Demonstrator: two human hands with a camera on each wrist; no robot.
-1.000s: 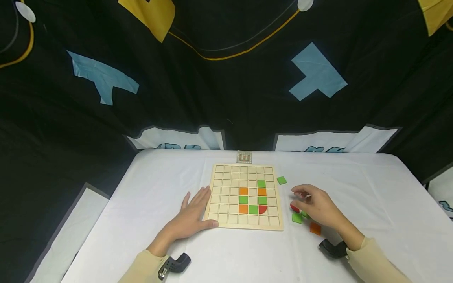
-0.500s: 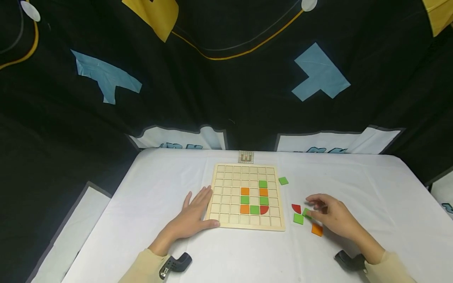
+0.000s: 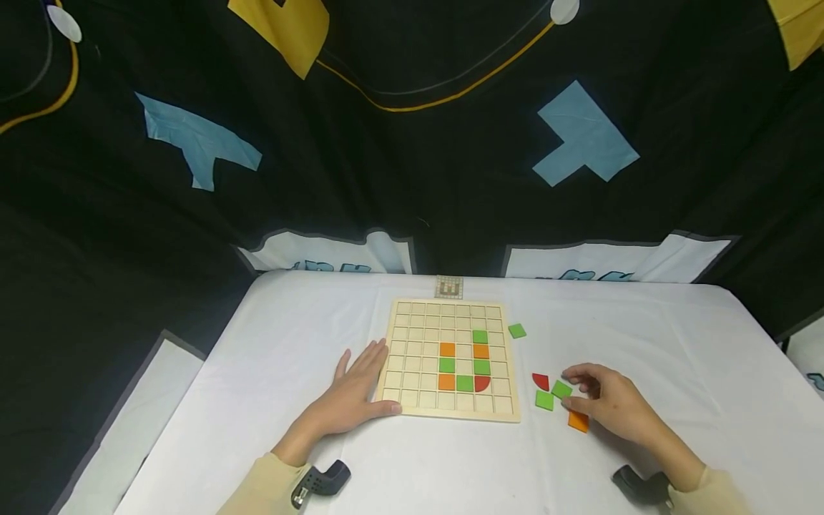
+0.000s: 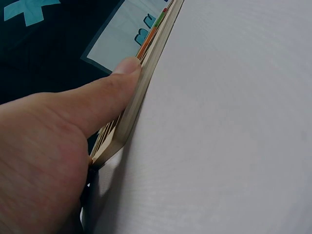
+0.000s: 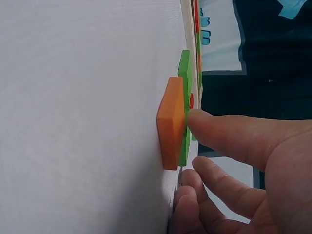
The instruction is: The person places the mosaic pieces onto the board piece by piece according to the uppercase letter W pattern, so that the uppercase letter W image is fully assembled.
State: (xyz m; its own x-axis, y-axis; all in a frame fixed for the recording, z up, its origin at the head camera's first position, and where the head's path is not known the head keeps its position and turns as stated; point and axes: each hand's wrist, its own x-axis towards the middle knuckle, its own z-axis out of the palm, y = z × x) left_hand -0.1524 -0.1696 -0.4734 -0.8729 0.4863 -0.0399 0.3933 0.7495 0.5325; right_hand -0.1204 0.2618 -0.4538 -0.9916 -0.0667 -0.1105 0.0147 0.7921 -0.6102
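Note:
A wooden grid board (image 3: pixel 412 320) lies on the white table, with several green and orange squares and a red quarter-round tile (image 3: pixel 482 384) set in its cells. My left hand (image 3: pixel 344 404) rests along its left edge, fingers straight, thumb on the near left corner. To the right of the board, my right hand (image 3: pixel 611 408) hovers with loosely bent fingers, thumb and fingertips apart. Its thumb is over or against an orange square tile (image 3: pixel 578 422); contact is unclear. Close by lie two green squares (image 3: pixel 543 400) and a red quarter-round (image 3: pixel 541 382).
Another green square (image 3: pixel 517 330) lies beside the board's upper right side. A small patterned card (image 3: pixel 448 287) sits behind the board. Dark wrist devices (image 3: pixel 328 478) are worn at both sleeves. A black curtain (image 3: pixel 386 186) hangs beyond the table's far edge.
My right hand has moved right and nearer, from over the red quarter-round to the green and orange squares. The left hand keeps its place on the board. The head view has shifted slightly.

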